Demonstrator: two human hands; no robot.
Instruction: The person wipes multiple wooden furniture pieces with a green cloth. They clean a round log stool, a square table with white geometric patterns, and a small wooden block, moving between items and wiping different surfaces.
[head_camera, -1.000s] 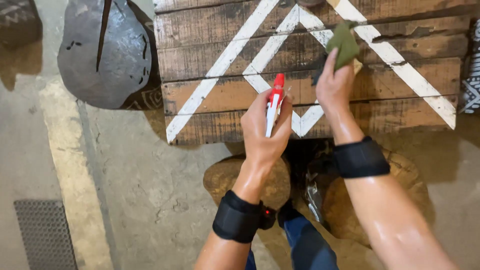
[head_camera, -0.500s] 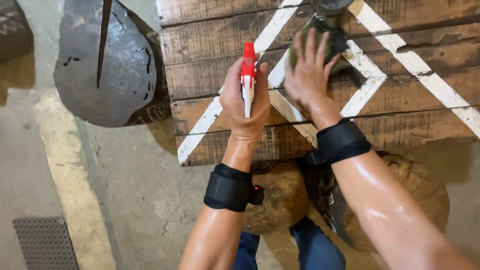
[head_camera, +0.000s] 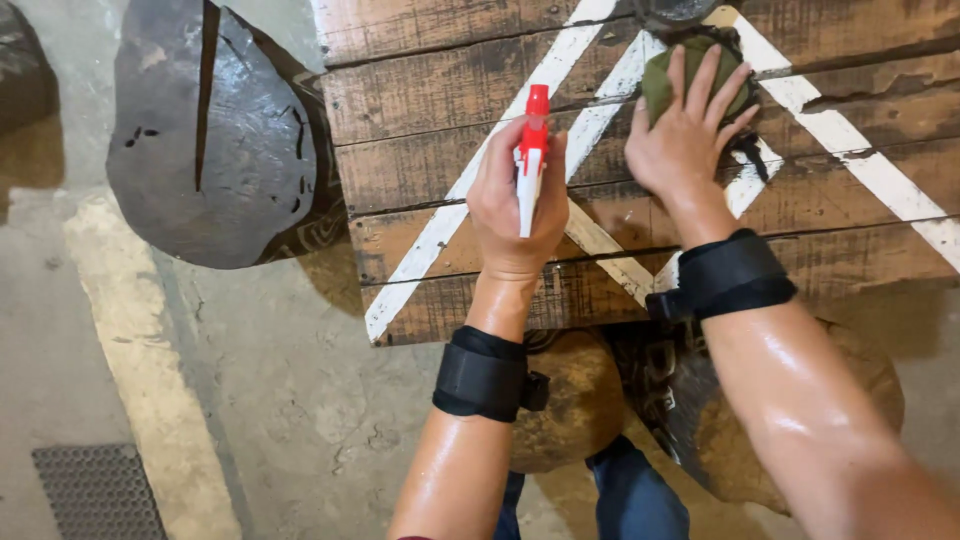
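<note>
Left grip (head_camera: 520, 205) around upright spray bottle (head_camera: 531, 150), right hand (head_camera: 685, 135) flat on green cloth (head_camera: 672, 82).

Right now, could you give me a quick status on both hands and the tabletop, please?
Left hand grips red-and-white spray bottle. Right hand presses green cloth flat on wooden tabletop. Nothing in the way.

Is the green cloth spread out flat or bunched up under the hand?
Bunched up. The green cloth shows as a thick wad under the right hand, pressed on the wooden board.
</note>
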